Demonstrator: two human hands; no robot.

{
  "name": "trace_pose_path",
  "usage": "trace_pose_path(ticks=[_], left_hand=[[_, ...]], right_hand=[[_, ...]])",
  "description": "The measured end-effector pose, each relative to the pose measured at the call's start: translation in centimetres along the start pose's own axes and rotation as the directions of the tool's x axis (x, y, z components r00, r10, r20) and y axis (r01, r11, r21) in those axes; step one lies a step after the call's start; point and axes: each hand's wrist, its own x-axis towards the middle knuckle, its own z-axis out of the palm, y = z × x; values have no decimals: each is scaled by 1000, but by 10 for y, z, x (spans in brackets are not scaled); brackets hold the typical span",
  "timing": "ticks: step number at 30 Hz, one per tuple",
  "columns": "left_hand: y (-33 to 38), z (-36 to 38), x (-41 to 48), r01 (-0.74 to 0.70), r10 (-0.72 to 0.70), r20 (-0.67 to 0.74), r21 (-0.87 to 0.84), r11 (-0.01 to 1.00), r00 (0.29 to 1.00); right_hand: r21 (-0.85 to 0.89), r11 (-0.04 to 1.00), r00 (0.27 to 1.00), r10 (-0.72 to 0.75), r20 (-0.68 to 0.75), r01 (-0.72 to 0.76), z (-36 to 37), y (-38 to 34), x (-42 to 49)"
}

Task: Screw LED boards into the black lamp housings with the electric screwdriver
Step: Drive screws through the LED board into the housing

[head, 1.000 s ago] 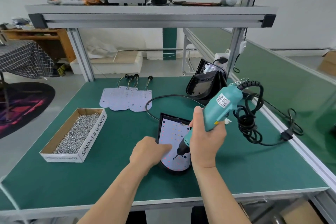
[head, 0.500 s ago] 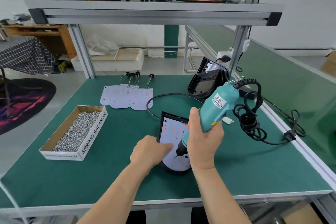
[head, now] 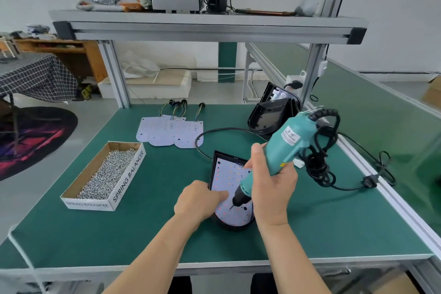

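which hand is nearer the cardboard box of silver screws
Left. The left hand rests on the black lamp housing's left edge, toward the cardboard box of silver screws; the right hand grips the teal electric screwdriver farther right, across the white LED board.

Both forearms reach forward. The right hand (head: 270, 190) grips the electric screwdriver (head: 287, 148); the left hand (head: 198, 200), just left of its tip, stretches one finger toward it.

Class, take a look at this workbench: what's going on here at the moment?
A person is fastening an LED board into a black lamp housing. The right hand grips the electric screwdriver, its bit down on the board's near end; the left hand steadies the board beside it. Spare boards and a box of screws lie to the left.
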Motion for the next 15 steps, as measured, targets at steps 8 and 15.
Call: trace_pose_path(ticks=[8,15], left_hand=[[-4,-2,-19,-45,43,52,30,999,998],[-12,-49,-24,0,54,78,-572,820,995]], right_hand=[[74,994,933,107,-344,-86,-17,-20,19],[199,937,891,336,-305,-285,-40,-22,18]])
